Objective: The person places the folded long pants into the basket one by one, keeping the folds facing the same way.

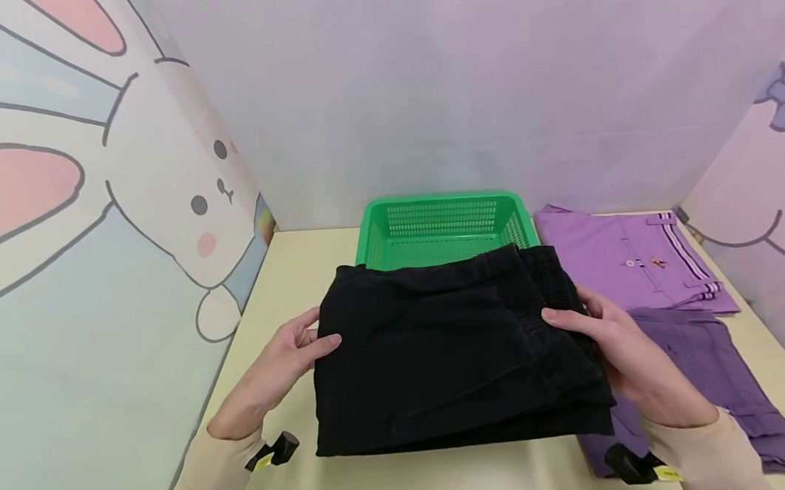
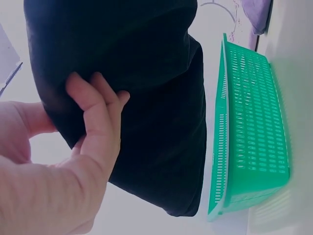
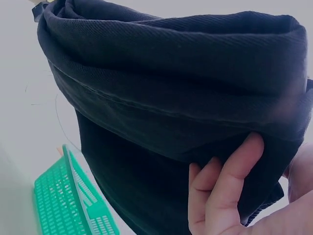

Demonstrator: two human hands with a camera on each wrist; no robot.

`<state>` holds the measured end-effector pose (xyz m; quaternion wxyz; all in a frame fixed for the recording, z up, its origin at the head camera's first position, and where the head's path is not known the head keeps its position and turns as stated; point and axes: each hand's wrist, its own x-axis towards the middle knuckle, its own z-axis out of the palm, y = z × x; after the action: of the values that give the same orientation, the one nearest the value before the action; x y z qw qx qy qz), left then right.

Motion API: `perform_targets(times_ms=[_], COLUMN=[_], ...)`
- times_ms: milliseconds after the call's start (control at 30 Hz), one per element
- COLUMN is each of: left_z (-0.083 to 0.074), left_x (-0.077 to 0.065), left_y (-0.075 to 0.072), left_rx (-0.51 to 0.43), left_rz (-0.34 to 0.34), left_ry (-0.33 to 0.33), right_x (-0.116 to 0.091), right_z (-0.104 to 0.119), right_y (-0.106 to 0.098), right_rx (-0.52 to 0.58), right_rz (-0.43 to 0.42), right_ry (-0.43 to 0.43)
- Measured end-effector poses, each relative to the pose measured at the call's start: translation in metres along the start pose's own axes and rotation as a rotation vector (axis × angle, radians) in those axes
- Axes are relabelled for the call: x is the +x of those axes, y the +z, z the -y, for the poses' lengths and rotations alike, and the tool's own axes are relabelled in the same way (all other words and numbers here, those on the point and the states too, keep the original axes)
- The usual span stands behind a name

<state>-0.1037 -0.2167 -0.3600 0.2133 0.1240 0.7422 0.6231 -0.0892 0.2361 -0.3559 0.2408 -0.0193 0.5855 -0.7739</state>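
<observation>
Folded black trousers [image 1: 438, 346] with a gathered elastic waistband at the right end are held up above the table, in front of the basket. At their left edge my left hand [image 1: 285, 365] grips the cloth, thumb on top; the left wrist view shows its fingers [image 2: 98, 112] spread on the underside. My right hand [image 1: 627, 344] pinches the waistband end, thumb on top and fingers [image 3: 227, 181] beneath. In both wrist views the black cloth [image 2: 151, 103] hangs in folded layers. A green plastic basket [image 1: 446, 251] stands behind, its near part hidden by the trousers.
On the right of the table [image 1: 301, 272] lie folded light purple trousers [image 1: 606, 256] with a striped waistband. Nearer, folded dark purple trousers [image 1: 712, 376] lie partly under my right forearm. Walls with rabbit drawings [image 1: 183, 182] close in the left, back and right sides.
</observation>
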Motion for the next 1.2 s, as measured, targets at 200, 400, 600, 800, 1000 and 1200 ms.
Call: perform_targets(times_ms=[200,400,600,800,1000,1200], left_z=[-0.008,-0.013,-0.008,-0.006,-0.004,-0.004], left_x=[0.016,0.034,0.051,0.065,0.082,0.105], left_y=[-0.006,-0.011,-0.015,-0.018,-0.021,-0.023], left_rx=[0.032,0.023,-0.032,-0.056,-0.017,-0.030], left_rz=[-0.020,-0.036,-0.034,-0.043,-0.075,-0.100], left_ry=[-0.009,-0.022,-0.025,-0.013,-0.015,-0.013], right_x=[0.007,0.019,0.030,0.041,0.051,0.065], right_z=[0.006,0.013,0.020,0.025,0.028,0.031], right_y=[-0.004,-0.008,-0.012,-0.016,-0.020,-0.029], right_rx=[0.002,-0.022,-0.027,-0.034,-0.080,-0.107], right_rz=[-0.029,-0.086,-0.127,-0.143,-0.176,-0.198], right_ry=[-0.005,0.002,0.026,0.036,0.039,0.039])
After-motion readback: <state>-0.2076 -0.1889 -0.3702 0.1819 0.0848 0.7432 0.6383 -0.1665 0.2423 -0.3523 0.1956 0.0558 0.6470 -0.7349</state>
